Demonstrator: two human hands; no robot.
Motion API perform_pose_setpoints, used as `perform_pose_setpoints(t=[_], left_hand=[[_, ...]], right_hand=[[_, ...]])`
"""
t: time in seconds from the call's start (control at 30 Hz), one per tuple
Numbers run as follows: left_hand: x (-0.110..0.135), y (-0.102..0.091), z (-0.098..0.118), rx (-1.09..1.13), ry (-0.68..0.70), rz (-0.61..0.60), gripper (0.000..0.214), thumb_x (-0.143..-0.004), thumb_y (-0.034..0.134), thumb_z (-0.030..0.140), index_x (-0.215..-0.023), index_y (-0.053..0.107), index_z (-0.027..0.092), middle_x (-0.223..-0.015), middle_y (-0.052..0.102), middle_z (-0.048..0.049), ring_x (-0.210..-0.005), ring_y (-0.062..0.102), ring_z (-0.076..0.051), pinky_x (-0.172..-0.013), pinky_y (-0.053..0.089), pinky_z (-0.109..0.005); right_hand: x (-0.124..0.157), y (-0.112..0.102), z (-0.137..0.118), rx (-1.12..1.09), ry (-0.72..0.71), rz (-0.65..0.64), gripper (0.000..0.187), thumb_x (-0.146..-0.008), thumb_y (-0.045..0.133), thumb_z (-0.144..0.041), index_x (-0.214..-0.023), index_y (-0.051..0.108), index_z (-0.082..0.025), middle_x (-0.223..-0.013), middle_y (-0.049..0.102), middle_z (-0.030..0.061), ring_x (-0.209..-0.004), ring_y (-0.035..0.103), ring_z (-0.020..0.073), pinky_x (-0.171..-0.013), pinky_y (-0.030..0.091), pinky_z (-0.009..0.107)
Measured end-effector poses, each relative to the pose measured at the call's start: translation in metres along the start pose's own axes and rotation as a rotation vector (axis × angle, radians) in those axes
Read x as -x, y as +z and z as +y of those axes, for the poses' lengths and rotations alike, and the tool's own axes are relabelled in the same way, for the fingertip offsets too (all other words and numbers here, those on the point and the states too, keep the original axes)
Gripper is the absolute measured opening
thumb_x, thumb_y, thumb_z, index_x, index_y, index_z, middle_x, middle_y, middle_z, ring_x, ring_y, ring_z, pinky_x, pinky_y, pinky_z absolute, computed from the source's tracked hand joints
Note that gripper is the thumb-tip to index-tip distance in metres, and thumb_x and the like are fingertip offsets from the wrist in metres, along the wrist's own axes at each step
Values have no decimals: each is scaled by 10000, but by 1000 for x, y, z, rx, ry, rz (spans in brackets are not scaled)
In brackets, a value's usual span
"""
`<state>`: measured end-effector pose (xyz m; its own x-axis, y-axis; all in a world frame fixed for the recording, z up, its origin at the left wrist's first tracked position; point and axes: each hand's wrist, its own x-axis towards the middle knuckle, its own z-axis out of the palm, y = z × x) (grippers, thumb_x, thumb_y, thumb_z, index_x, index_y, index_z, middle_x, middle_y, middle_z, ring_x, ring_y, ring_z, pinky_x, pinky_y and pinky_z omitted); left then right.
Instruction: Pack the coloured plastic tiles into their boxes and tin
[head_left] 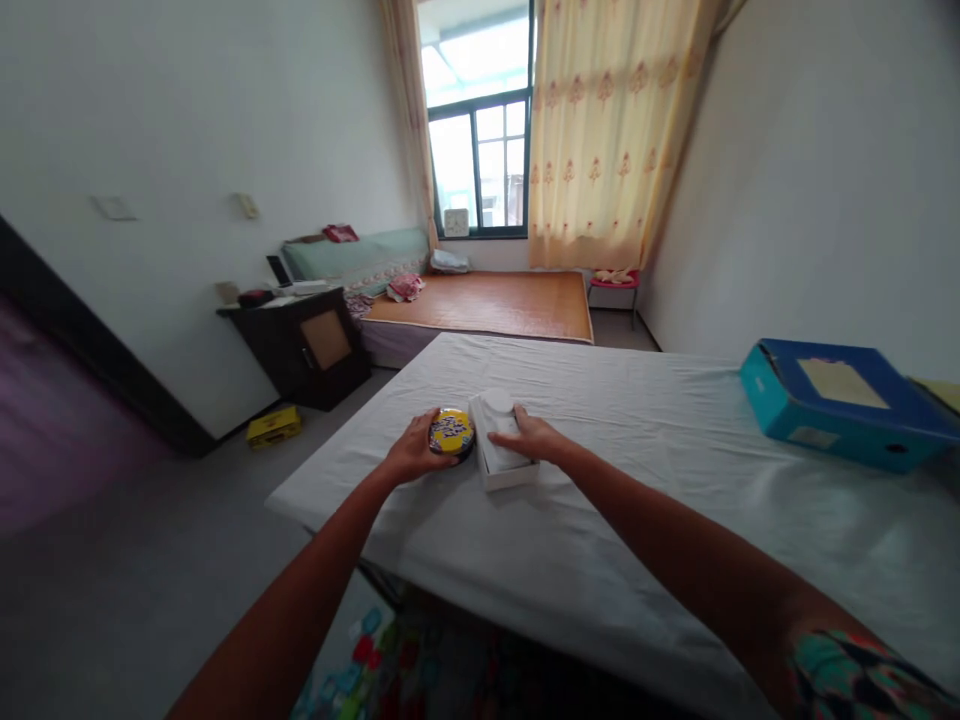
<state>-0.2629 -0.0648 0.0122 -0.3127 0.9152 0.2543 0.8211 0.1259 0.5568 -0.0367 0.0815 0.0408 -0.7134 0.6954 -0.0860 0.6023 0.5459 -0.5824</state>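
A small round tin (451, 432) with a yellow and blue lid rests on the white-covered table (615, 520), near its left end. My left hand (411, 452) grips the tin from the left side, fingers curled round it. Right beside the tin sits an open white box (501, 452) with a white round item inside. My right hand (534, 440) lies on the box's right part, fingers laid over its contents. Whether it grips anything is unclear.
A blue cardboard box (847, 400) lies at the table's right end. Beyond the table are a bed with a bamboo mat (487, 300), a dark bedside cabinet (300, 345), a yellow box (274, 426) on the floor and a small red stool (615, 285) below the curtains.
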Motion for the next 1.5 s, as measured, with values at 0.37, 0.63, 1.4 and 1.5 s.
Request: perform_pose_setpoints(t=[0.37, 0.63, 1.4, 1.5], left_hand=[[5, -53, -75, -27, -55, -151, 1072, -553, 748, 563, -1447, 326, 148, -1497, 362, -147, -1382, 351, -321, -1158, 277, -439], [1, -61, -70, -44, -83, -175, 901, -727, 552, 687, -1423, 373, 143, -1518, 351, -135, -1396, 344, -281, -1148, 284, -397], [-136, 51, 208, -90, 622, 7, 489, -863, 435, 622, -1186, 585, 287, -1307, 578, -30, -1243, 508, -252, -1107, 377, -455], [-138, 105, 262, -19, 712, -157, 462, -879, 451, 570, -1185, 599, 258, -1296, 587, -55, -1242, 508, -255, -1097, 384, -471]], right_hand=[[-6, 44, -42, -648, -5, -249, 744, -879, 467, -653, -1488, 228, -296, -1415, 453, 135, -1066, 587, 282, -636, 604, 395], [13, 37, -1, -771, -49, -186, 774, -858, 557, -573, -1507, 220, -319, -1556, 248, 133, -1087, 565, 250, -689, 593, 358], [348, -226, 338, 13, 527, 761, 464, -889, 504, -430, -1263, 613, -179, -1305, 610, 114, -1172, 575, 298, -1005, 437, 398], [398, -261, 393, 183, 823, 907, 436, -906, 505, -351, -1229, 625, -85, -1323, 565, 236, -1208, 536, 341, -996, 390, 446]])
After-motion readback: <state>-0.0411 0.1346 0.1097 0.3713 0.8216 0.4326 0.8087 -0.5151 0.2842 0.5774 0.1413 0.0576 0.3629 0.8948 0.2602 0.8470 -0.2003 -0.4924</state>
